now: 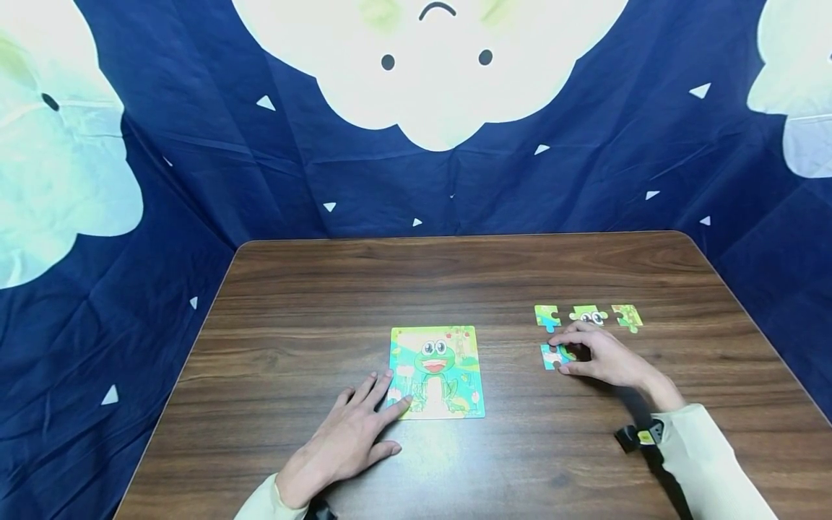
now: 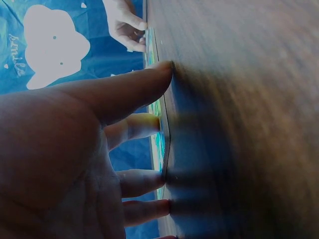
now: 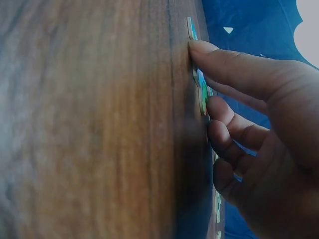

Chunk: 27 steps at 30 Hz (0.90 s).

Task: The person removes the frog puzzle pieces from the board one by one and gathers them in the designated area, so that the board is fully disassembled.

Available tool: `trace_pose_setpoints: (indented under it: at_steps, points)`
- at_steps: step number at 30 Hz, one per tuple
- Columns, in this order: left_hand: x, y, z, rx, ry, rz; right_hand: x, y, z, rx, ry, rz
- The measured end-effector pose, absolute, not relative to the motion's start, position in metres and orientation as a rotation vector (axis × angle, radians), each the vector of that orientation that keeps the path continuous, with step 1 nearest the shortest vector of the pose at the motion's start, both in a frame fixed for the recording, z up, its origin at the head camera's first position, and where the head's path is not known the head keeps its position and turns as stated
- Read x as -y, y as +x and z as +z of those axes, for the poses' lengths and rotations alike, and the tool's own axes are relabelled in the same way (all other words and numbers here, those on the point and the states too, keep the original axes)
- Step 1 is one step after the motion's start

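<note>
My left hand lies spread on the table, its fingertips at the lower left edge of a square frog puzzle board. In the left wrist view, the fingers stretch out straight to the board's edge. Over to the right, my right hand curls over a jigsaw puzzle piece in white, blue and green, pinching it between thumb and fingers. From the right wrist view, the thumb tip is at the edge of the thin piece, which lies close to the tabletop. The hand hides part of it.
Just beyond the right hand lie a green-and-blue corner piece, a piece with the frog's eyes and a green piece in a row. Behind the brown wooden table hangs a dark blue curtain with white clouds.
</note>
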<state>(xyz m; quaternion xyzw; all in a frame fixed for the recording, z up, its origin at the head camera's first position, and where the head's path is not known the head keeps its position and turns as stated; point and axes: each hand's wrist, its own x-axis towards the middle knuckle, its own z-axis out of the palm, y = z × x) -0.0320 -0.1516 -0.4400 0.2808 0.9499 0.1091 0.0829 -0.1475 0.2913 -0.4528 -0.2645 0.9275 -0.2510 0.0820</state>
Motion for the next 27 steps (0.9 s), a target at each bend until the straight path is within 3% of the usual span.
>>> trace_pose_setpoints:
  at_steps: [27]
  points:
    - [0.15, -0.033, -0.437, -2.823, 0.827, 0.281, -0.28, -0.155, -0.433, -2.891, -0.847, -0.836]
